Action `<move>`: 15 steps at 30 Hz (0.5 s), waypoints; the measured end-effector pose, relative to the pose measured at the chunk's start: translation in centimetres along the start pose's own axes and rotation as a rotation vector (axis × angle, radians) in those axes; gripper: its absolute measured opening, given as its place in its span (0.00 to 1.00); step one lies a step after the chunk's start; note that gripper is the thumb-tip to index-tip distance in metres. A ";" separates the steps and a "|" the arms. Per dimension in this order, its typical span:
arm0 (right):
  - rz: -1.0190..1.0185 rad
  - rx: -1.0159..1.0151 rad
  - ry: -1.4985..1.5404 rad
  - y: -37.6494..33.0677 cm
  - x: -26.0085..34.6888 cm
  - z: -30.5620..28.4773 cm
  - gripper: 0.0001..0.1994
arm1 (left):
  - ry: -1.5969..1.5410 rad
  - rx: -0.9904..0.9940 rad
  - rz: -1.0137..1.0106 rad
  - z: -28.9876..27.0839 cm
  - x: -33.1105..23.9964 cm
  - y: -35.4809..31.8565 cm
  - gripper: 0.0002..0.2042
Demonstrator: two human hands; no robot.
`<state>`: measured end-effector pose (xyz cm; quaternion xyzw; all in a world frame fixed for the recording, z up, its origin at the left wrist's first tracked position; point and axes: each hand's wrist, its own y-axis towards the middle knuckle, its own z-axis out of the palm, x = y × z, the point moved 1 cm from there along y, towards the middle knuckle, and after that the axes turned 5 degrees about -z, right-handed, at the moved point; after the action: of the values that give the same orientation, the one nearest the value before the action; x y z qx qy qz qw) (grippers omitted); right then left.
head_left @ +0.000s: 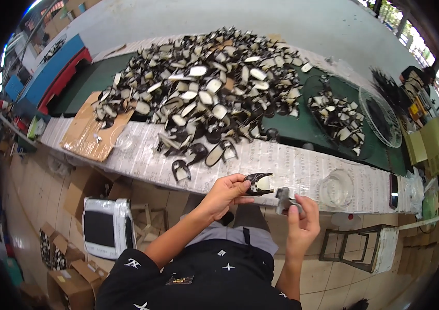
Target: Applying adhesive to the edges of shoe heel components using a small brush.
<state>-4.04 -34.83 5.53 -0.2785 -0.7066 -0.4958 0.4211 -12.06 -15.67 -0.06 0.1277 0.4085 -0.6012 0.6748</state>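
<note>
Between the thumb and fingers of my left hand (227, 195) is a small black shell-like part (258, 184) with a pale inner face and a notched, two-pronged end pointing right. My right hand (303, 221) pinches a small grey metal-looking piece (283, 200), whose exact kind I cannot make out. The two pieces are close together but apart, just over the near edge of the table. Beyond my hands, a large heap of similar black-and-white parts (214, 85) covers the middle of the table, with a few loose ones at its near side.
On the paper-covered table edge (260, 155) stand a clear round bowl (336, 188) and a phone (394, 191). A clear basket (379, 116) and a smaller pile (336, 121) lie right. Cardboard (95, 129) rests left. Below are a stool (358, 248), a wrapped white box (107, 227) and cartons (75, 281).
</note>
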 end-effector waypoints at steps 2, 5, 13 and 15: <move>-0.005 0.105 -0.086 -0.9 -0.1 1.0 0.11 | -0.004 -0.057 0.032 -0.7 0.7 -1.5 0.13; -0.230 0.187 -0.247 -2.2 0.4 3.1 0.13 | 0.033 -0.107 0.116 -1.6 1.6 -2.7 0.13; -0.352 0.257 -0.354 -2.9 -0.2 4.1 0.15 | 0.025 -0.103 0.129 -1.8 3.2 -2.7 0.15; -0.335 0.284 -0.374 -2.9 -0.3 4.1 0.15 | 0.032 -0.094 0.122 -1.7 3.3 -2.6 0.15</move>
<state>-7.55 -31.97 3.23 -0.1829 -0.8706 -0.3944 0.2305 -15.33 -17.49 -2.59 0.1300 0.4384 -0.5369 0.7090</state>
